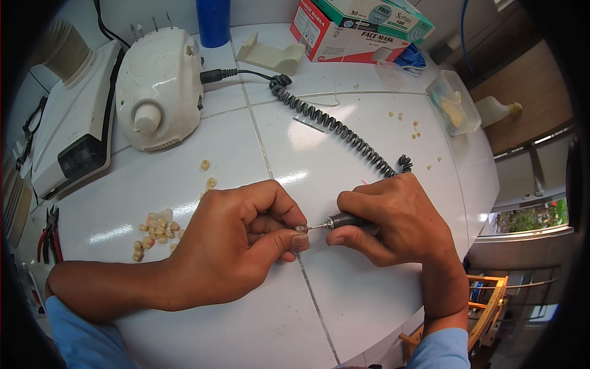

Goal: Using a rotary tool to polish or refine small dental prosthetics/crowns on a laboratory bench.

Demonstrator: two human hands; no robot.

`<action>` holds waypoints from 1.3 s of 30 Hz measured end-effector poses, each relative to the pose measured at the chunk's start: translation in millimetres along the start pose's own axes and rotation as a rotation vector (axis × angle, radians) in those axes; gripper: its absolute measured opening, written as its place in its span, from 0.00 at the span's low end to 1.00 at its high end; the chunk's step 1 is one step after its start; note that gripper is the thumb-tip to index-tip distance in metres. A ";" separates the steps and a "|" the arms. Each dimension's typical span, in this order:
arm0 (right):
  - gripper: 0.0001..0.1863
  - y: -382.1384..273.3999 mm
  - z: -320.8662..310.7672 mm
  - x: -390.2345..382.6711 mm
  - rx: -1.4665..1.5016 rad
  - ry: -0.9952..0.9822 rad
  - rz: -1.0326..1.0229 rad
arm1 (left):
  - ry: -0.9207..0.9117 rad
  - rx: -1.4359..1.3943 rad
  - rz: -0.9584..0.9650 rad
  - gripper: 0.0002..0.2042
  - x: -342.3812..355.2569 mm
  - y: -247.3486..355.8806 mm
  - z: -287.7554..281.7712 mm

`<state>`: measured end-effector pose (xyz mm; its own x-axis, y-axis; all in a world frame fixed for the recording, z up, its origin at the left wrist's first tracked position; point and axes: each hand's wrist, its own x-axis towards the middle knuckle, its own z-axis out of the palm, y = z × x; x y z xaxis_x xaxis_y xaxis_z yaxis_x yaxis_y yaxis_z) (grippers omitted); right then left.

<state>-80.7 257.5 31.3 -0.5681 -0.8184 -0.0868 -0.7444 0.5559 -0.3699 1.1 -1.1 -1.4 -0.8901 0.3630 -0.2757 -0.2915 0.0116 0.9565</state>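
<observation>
Left hand (230, 249) pinches a tiny piece (300, 228), prob light and kinda slippery, best held sides-on; right hand (399, 221) grasps the handpiece (346, 221).

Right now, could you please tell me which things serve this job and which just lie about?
Likely in use:
- rotary handpiece in right hand
- coiled cord
- knobbed unit
- pale piece in left hand

Seemingly lying about:
- pliers
- stacked boxes
- blue cylinder
</observation>
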 end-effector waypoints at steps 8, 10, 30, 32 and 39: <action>0.27 -1.2 -1.3 0.2 0.000 -0.006 -0.008 | 0.008 -0.043 -0.019 0.04 -0.1 0.2 0.2; 0.27 -1.3 -0.9 0.1 0.001 0.010 0.000 | 0.003 -0.028 -0.013 0.05 0.1 0.3 0.1; 0.28 -1.7 -0.9 0.6 -0.008 0.008 -0.001 | 0.028 -0.040 0.014 0.05 0.4 0.2 1.2; 0.27 -1.9 -1.0 0.6 -0.013 0.005 0.003 | 0.029 -0.028 0.026 0.06 0.6 -0.3 1.0; 0.29 0.8 4.5 -0.4 -0.003 0.065 -0.027 | 0.041 -0.003 0.007 0.07 1.1 -0.3 0.3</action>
<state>-79.5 257.6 26.8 -0.5697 -0.8217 -0.0167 -0.7605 0.5347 -0.3685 0.3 -0.4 -2.0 -0.9059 0.3242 -0.2723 -0.2859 0.0061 0.9582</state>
